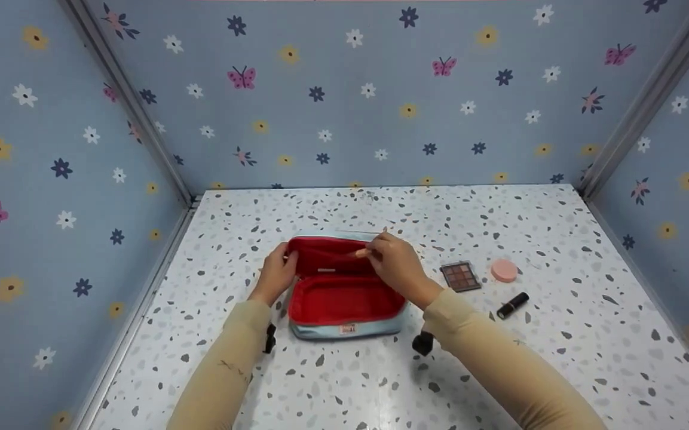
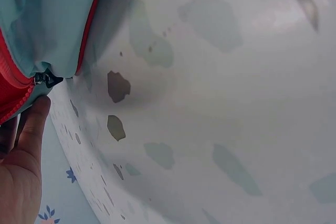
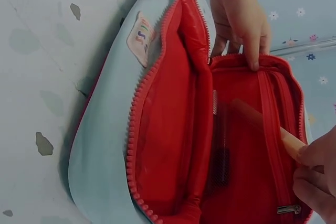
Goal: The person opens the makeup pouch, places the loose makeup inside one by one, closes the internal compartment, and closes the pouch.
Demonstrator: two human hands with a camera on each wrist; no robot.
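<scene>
A light-blue cosmetic bag (image 1: 374, 327) with a red lining lies unzipped on the table, its lid (image 1: 320, 248) raised at the back. My left hand (image 1: 275, 273) pinches the lid's left edge, thumb on the lining and fingers behind, as the right wrist view shows. In my right hand (image 1: 398, 263) is a slim peach-coloured stick (image 3: 290, 141), pinched by its end. The stick slants under a red band (image 3: 271, 129) on the inside of the lid, and its far part looks dimmer, as if seen through mesh. Its exact kind cannot be told.
Right of the bag lie an eyeshadow palette (image 1: 460, 276), a round pink case (image 1: 504, 270) and a black tube (image 1: 513, 305). The speckled white table (image 1: 230, 215) is bounded by blue flowered walls (image 1: 344, 89) at the back and sides.
</scene>
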